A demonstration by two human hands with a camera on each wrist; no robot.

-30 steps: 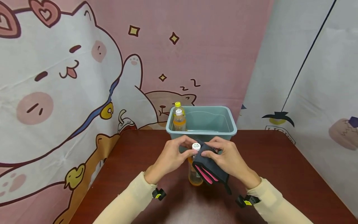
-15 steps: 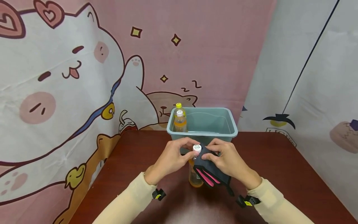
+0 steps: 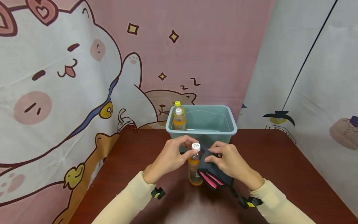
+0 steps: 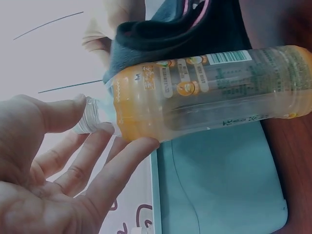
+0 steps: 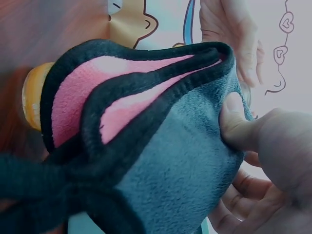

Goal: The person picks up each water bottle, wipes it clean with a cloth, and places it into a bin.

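Note:
A clear plastic bottle (image 3: 194, 172) with an orange-banded label stands upright on the table in the head view. My left hand (image 3: 172, 157) pinches it at the white cap (image 3: 196, 147), thumb on the near side and fingers behind. In the left wrist view the bottle (image 4: 195, 97) shows its printed label and barcode. My right hand (image 3: 230, 158) grips a folded dark grey cloth (image 3: 215, 171) with black edging and pink inner layers, held close against the bottle's right side. The right wrist view has the cloth (image 5: 175, 151) covering most of the bottle, thumb pressed on top.
Behind my hands sits a pale blue-green plastic bin (image 3: 201, 133). At its left end stand a white-capped bottle (image 3: 179, 123) and a yellow-capped bottle (image 3: 177, 104). The reddish-brown table (image 3: 139, 149) meets cartoon-printed fabric (image 3: 218, 62) at the back and sides.
My right hand and the cloth have shifted slightly right, uncovering more of the bottle's neck and label. My left hand stays at the cap.

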